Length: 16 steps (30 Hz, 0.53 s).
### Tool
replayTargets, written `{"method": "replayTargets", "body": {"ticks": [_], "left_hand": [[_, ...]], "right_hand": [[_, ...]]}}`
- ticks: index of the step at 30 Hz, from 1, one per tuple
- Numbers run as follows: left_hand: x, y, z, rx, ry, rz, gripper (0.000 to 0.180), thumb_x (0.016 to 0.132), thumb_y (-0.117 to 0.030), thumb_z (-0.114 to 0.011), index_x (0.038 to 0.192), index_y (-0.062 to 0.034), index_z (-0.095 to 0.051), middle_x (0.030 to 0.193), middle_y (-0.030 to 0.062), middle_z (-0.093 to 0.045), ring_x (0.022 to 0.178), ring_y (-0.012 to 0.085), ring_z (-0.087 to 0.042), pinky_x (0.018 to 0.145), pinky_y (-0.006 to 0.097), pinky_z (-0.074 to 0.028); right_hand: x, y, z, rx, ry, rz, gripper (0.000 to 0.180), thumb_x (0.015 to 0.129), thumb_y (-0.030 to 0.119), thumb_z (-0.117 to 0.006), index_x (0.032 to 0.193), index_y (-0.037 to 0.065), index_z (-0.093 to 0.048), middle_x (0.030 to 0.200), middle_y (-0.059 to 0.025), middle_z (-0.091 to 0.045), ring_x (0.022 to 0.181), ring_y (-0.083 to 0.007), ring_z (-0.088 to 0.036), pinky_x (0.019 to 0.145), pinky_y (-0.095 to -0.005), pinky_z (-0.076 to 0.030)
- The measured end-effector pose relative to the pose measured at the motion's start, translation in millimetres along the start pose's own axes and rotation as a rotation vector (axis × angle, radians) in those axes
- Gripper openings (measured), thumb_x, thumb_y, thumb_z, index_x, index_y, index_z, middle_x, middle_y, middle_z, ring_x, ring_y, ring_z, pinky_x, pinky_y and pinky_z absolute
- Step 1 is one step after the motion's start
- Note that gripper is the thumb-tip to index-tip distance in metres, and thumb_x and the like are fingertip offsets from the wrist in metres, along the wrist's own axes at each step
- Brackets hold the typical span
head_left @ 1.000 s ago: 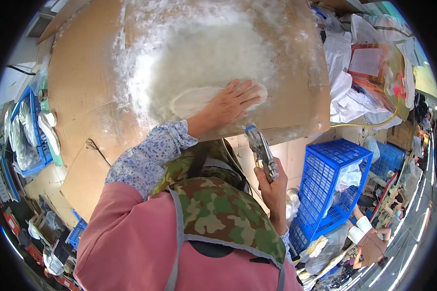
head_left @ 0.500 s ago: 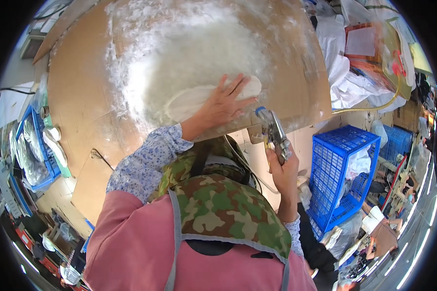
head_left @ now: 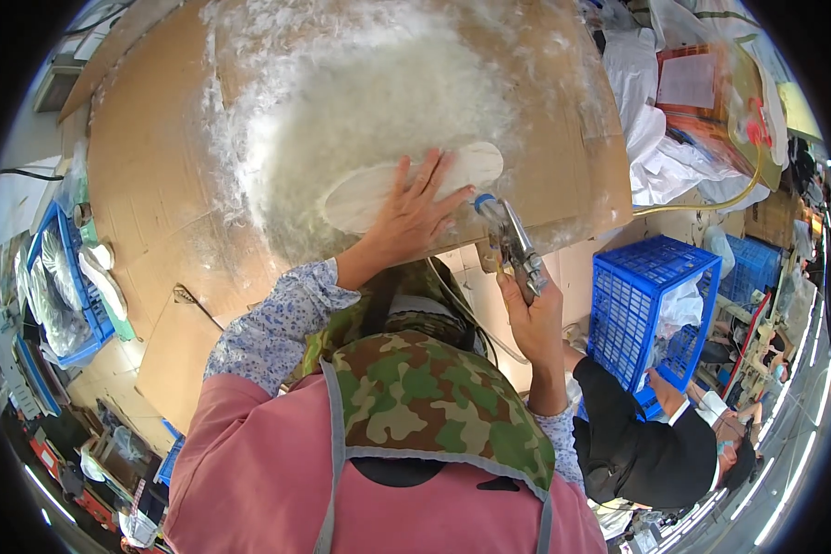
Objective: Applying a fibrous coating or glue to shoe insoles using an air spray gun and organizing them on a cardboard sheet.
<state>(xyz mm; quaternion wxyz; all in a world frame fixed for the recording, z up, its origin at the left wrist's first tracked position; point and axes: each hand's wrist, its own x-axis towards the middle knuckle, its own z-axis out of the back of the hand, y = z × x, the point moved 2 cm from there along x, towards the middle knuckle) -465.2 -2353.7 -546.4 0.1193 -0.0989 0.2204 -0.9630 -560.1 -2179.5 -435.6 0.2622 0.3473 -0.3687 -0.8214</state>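
Note:
My left hand [head_left: 414,214] lies with its fingers spread on a white, insole-shaped piece [head_left: 355,196], pressing its middle against the work surface. Long and rounded at both ends, the piece lies slantwise at the near side of a patch of white fluff [head_left: 379,102]. In my right hand [head_left: 537,319] is a metal spray gun [head_left: 519,242], held by its grip with my fingers wrapped round it. Its blue-tipped nozzle points up and left toward the piece, close to my left fingertips.
Brown cardboard [head_left: 148,157] covers the table. White plastic sheeting [head_left: 642,138] and a yellow hose [head_left: 702,209] lie to the right. Below stands a blue crate [head_left: 651,323], with a person in black [head_left: 646,443] bending beside it. Another blue crate [head_left: 90,337] with white shoes [head_left: 106,282] stands left.
The spray gun has moved slightly up and left, nearer the white piece. My left hand has shifted down a little on it. A person in black has come further into view at right.

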Motion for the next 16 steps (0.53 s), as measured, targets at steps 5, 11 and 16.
{"method": "replayTargets", "body": {"ticks": [5,11,16], "left_hand": [[-2,2,-2,-0.031,0.021,0.017,0.062,0.081,-0.024,-0.064,0.139,-0.0239,-0.042,0.151,0.0184,-0.019,0.141,0.0336,-0.015,0.110,0.056,-0.011],[-1,1,-3,-0.029,0.010,0.015,0.060,0.081,-0.024,-0.064,0.137,-0.0232,-0.044,0.150,0.0189,-0.020,0.141,0.0339,-0.015,0.110,0.057,-0.011],[1,-1,0,0.027,0.019,0.009,0.060,0.078,-0.027,-0.067,0.135,-0.0208,-0.046,0.149,0.0205,-0.021,0.140,0.0348,-0.017,0.109,0.057,-0.014]], "right_hand": [[0,2,-2,-0.042,-0.002,0.030,0.023,0.088,0.011,-0.060,0.108,-0.001,-0.056,0.084,-0.0129,-0.060,0.073,-0.0203,-0.057,0.067,-0.0315,-0.046],[2,-3,0,-0.017,-0.059,0.066,0.027,0.089,0.011,-0.059,0.113,-0.001,-0.054,0.084,-0.0129,-0.062,0.073,-0.0209,-0.060,0.067,-0.0319,-0.047],[3,0,7,-0.042,-0.106,0.048,0.027,0.090,0.012,-0.058,0.114,-0.001,-0.053,0.082,-0.0115,-0.062,0.071,-0.0204,-0.060,0.066,-0.0317,-0.047]]}}
